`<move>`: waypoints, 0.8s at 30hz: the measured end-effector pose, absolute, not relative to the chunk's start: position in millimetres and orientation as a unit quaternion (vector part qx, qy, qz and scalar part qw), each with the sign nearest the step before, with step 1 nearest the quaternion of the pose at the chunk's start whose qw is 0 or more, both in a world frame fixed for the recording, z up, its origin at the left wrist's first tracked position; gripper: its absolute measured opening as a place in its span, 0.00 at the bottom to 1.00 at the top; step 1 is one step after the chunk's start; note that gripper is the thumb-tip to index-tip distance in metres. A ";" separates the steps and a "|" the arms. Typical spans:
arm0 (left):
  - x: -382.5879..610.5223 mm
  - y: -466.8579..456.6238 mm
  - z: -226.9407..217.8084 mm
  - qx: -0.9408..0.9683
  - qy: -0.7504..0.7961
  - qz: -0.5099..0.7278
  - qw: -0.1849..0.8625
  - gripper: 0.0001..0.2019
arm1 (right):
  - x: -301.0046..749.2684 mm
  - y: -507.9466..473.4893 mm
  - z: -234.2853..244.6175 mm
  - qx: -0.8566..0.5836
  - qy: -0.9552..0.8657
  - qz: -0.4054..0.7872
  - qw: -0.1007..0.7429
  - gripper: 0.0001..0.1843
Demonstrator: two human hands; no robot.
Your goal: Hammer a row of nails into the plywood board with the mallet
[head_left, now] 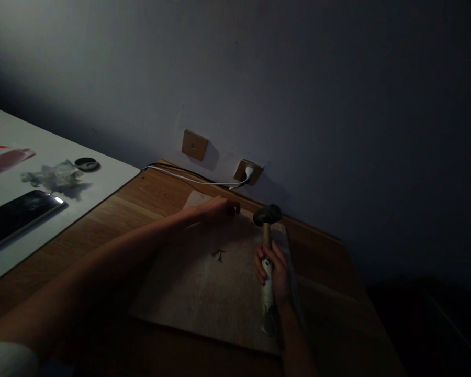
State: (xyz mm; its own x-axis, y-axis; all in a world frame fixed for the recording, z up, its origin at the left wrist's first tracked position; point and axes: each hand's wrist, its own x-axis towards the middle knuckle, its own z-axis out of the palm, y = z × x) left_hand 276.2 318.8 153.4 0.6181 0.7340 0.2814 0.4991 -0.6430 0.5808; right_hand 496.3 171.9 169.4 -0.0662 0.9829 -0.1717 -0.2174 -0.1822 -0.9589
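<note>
My right hand (pixel 277 269) is wrapped round the handle of a hammer (pixel 267 235), its dark head up above the right side of a pale wooden board (pixel 220 293). Over the far edge of that board, my left hand (pixel 220 206) has its fingers curled together at the tips. Whatever it may pinch is too dark and small to make out. A few screws or nails (pixel 219 255) lie loose in the middle of the board, between my two hands.
The board lies on a wooden table (pixel 141 199) against the wall. Cables (pixel 196 179) run along its back edge to a wall socket (pixel 249 172); a second wall plate (pixel 194 145) is left of it. On the white surface are a phone (pixel 19 214), crumpled plastic (pixel 60 175) and a round dark object (pixel 87 164).
</note>
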 end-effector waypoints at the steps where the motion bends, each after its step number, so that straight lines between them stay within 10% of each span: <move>1: 275.9 317.9 153.4 0.870 0.349 0.257 0.233 0.10 | 496.4 171.9 169.8 -0.471 -0.406 0.607 0.495 0.18; 24: 275.9 312.9 144.8 0.913 0.286 0.270 0.111 0.09 | 492.3 170.2 167.3 -0.473 -0.390 0.588 0.528 0.15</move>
State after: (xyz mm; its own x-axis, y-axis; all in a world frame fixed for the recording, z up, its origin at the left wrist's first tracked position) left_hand 275.9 312.9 144.8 0.6903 0.5820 0.4299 0.4615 -0.8117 0.3580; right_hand 492.3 170.2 167.3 0.0045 0.9893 -0.1458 -0.2519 -0.1400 -0.9576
